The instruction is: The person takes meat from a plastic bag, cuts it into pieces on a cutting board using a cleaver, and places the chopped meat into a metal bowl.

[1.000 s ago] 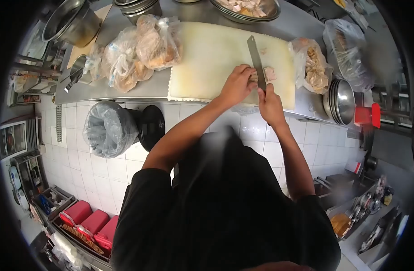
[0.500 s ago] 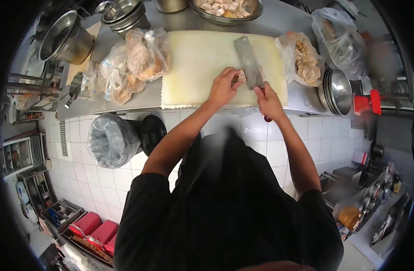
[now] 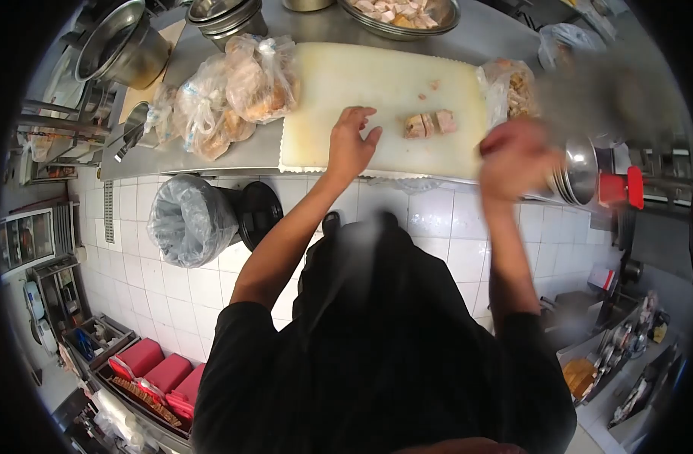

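My left hand [image 3: 351, 145] hovers over the pale cutting board [image 3: 346, 76], its fingers apart and nothing in it. To its right, a short row of cut meat pieces [image 3: 429, 124] sits on the board, with small scraps [image 3: 434, 84] farther back. Past the board's right edge, my right hand [image 3: 522, 163] is closed around the cleaver's handle. Motion smears this hand, and the cleaver blade [image 3: 607, 91] shows only as a grey blur toward the right.
Knotted plastic bags of meat [image 3: 210, 110] lie left of the board, another bag [image 3: 506, 87] right of it. A bowl of meat chunks [image 3: 403, 32] stands behind. Stacked metal bowls [image 3: 582, 170] are near the right counter edge. Below stands a lined bin [image 3: 191, 219].
My right hand has swung the cleaver off the meat and away to the right. My left hand has let go of the meat and moved left, leaving the cut pieces in view.
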`<state>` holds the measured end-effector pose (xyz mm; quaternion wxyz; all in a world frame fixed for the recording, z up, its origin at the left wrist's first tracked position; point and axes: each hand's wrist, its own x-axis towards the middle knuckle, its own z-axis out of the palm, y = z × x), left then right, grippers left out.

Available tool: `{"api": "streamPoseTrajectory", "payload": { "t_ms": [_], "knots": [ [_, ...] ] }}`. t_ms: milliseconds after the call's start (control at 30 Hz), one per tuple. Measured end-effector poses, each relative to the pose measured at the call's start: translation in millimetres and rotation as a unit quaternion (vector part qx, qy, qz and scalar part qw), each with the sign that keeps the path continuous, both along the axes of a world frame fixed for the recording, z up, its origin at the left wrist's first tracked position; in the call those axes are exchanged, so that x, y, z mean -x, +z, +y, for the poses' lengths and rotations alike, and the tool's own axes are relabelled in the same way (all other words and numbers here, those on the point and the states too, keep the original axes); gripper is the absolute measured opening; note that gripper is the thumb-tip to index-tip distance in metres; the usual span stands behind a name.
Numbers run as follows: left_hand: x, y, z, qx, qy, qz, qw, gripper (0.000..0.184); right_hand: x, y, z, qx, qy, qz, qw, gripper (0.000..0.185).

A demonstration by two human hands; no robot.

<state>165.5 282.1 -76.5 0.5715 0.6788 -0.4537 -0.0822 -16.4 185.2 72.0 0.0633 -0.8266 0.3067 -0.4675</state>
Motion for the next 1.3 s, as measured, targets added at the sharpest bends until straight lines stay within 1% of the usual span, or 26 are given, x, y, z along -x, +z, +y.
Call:
{"api": "streamPoseTrajectory", "payload": {
  "t_ms": [33, 67, 100, 133, 200, 233, 267, 333, 367, 467, 500, 600, 700, 733, 767, 800, 867, 933, 967, 1033, 1100, 1133, 1167, 1200, 1233, 1300],
  "knots": [
    [1.7, 3.7, 0.9, 0.004, 0.000, -0.003, 1.000, 0.035, 9.3, -66.3, -7.3, 0.026, -0.019, 0.158, 0.987, 0.016],
    [11.5, 8.8, 3.4, 0.007, -0.002, -0.004, 1.000, 0.035, 11.0, -92.1, 6.3, -0.322, 0.014, 0.336, 0.885, 0.019],
    [19.7, 12.2, 2.3, 0.008, -0.007, -0.005, 1.000, 0.035, 11.7, -99.8, 7.7, -0.356, 0.018, 0.278, 0.892, 0.020],
    [16.3, 4.7, -20.5, 0.017, -0.023, -0.005, 1.000, 0.035, -1.1, -91.0, -9.5, -0.343, 0.032, 0.283, 0.895, 0.019],
    [30.0, -19.9, -33.4, -0.002, -0.067, 0.005, 0.998, 0.035, 5.3, -83.8, 4.5, -0.373, 0.040, 0.303, 0.876, 0.019],
    [38.7, -22.6, -36.7, -0.009, -0.086, 0.006, 0.996, 0.035, 7.5, -93.6, 0.7, -0.281, 0.079, 0.258, 0.921, 0.020],
    [40.1, -24.9, -46.7, -0.006, -0.088, -0.008, 0.996, 0.034, 8.2, -98.8, -12.4, -0.368, 0.069, 0.253, 0.892, 0.020],
    [47.0, -16.7, -43.3, -0.010, -0.093, -0.010, 0.996, 0.034, 8.4, -74.1, -10.6, -0.552, 0.033, 0.237, 0.798, 0.021],
    [43.9, -11.5, -47.5, -0.005, -0.088, -0.008, 0.996, 0.033, 19.0, -81.9, -21.9, -0.611, 0.077, 0.169, 0.770, 0.021],
    [41.3, 4.4, -46.8, -0.018, -0.094, 0.001, 0.995, 0.032, 38.1, -83.1, -46.2, -0.699, 0.090, 0.122, 0.699, 0.021],
    [41.3, 4.8, -43.3, -0.030, -0.095, 0.004, 0.995, 0.032, 38.9, -82.9, -47.6, -0.690, 0.085, 0.136, 0.706, 0.020],
    [43.1, -26.6, -53.5, -0.015, -0.108, 0.081, 0.991, 0.032, 37.3, -81.1, -33.5, -0.603, 0.076, 0.195, 0.770, 0.019],
    [43.3, -25.8, -46.1, -0.021, -0.088, 0.079, 0.993, 0.032, 30.0, -93.7, -12.8, -0.399, 0.068, 0.145, 0.903, 0.019],
    [41.5, -20.7, -40.3, -0.001, -0.061, 0.036, 0.998, 0.032, 24.1, -93.1, -6.0, -0.324, 0.066, 0.128, 0.935, 0.019],
    [38.5, -16.4, -30.6, 0.018, -0.034, -0.007, 0.999, 0.031, 21.1, -88.8, -1.8, -0.343, 0.033, 0.138, 0.929, 0.021],
    [33.7, -11.0, -22.3, 0.035, -0.009, -0.049, 0.998, 0.031, 13.6, -75.2, 1.8, -0.313, 0.035, 0.110, 0.943, 0.021],
    [18.7, -4.7, -9.7, 0.028, 0.022, -0.023, 0.999, 0.030, -1.0, -44.3, 5.9, -0.251, 0.038, 0.051, 0.966, 0.020],
    [5.2, 1.9, 1.8, 0.020, 0.041, -0.001, 0.999, 0.030, -14.4, 12.0, 9.7, -0.210, 0.052, -0.082, 0.973, 0.011],
    [-2.5, 5.8, 4.9, 0.016, 0.045, 0.007, 0.999, 0.030, -20.2, 47.2, 14.4, -0.215, 0.054, -0.164, 0.961, 0.013],
    [-10.9, 10.7, 10.4, -0.001, 0.058, -0.008, 0.998, 0.030, -20.6, 67.5, 22.6, -0.208, 0.066, -0.252, 0.943, 0.017],
    [-9.2, 9.9, 12.4, 0.001, 0.053, 0.018, 0.998, 0.031, -15.4, 62.3, 21.2, -0.180, 0.089, -0.271, 0.941, 0.017],
    [-8.3, 9.6, 12.6, 0.003, 0.052, 0.031, 0.998, 0.031, -2.5, 8.3, -0.8, 0.146, 0.010, 0.031, 0.989, 0.026],
    [-4.3, 8.6, 12.4, -0.011, 0.052, 0.048, 0.997, 0.031, -4.1, -63.9, 9.6, -0.045, -0.026, 0.149, 0.988, 0.017],
    [5.1, 6.6, 13.1, -0.029, 0.046, 0.064, 0.996, 0.032, 4.9, -110.1, 14.5, -0.294, 0.032, 0.327, 0.898, 0.020],
    [13.0, 4.8, 10.9, -0.046, 0.037, 0.081, 0.995, 0.032, 9.0, -107.2, 29.1, -0.343, 0.025, 0.306, 0.888, 0.023],
    [8.5, 3.0, -10.1, -0.034, -0.014, 0.057, 0.998, 0.033, -13.2, -98.0, 5.8, -0.369, 0.051, 0.279, 0.885, 0.027]
  ]
}}
